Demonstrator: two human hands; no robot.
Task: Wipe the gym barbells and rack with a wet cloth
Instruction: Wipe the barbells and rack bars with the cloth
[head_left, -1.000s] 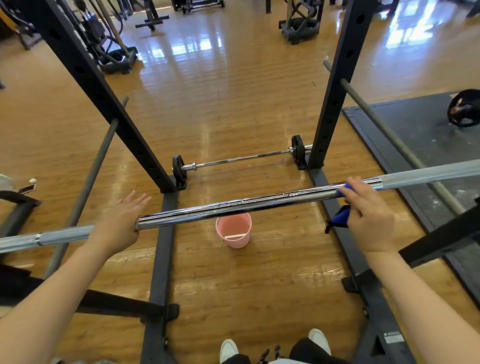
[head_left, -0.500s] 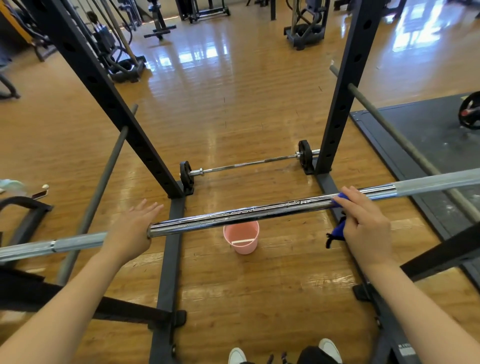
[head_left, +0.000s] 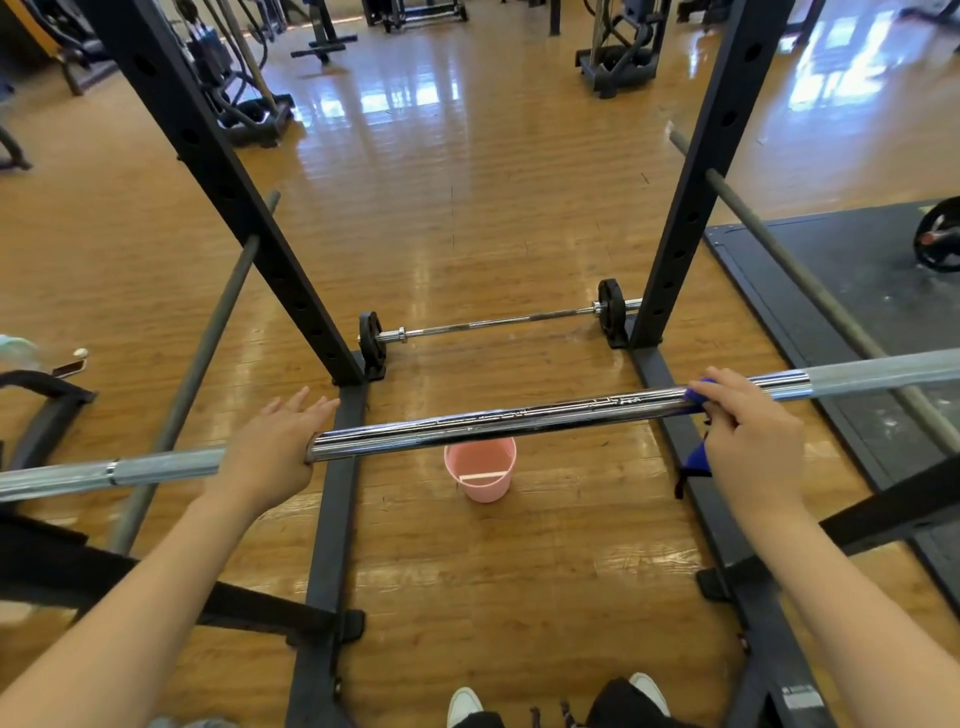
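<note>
A long chrome barbell (head_left: 498, 423) lies across the black rack (head_left: 691, 208) in front of me, running from lower left to upper right. My left hand (head_left: 270, 447) rests flat on the bar's left part with straight fingers. My right hand (head_left: 748, 431) grips a blue cloth (head_left: 696, 457) wrapped around the bar on the right; a loose end of the cloth hangs below the bar. A second, thinner barbell (head_left: 493, 322) with small black plates lies on the floor between the rack's uprights.
A pink bucket (head_left: 480, 470) stands on the wooden floor under the bar. Grey safety bars (head_left: 197, 353) slope along both sides of the rack. A black mat (head_left: 857, 291) with a weight plate (head_left: 937, 241) lies at the right. Gym machines stand at the back.
My right hand with the cloth has slid a little left along the bar. My left hand stays on the bar. My view has tilted slightly upward.
</note>
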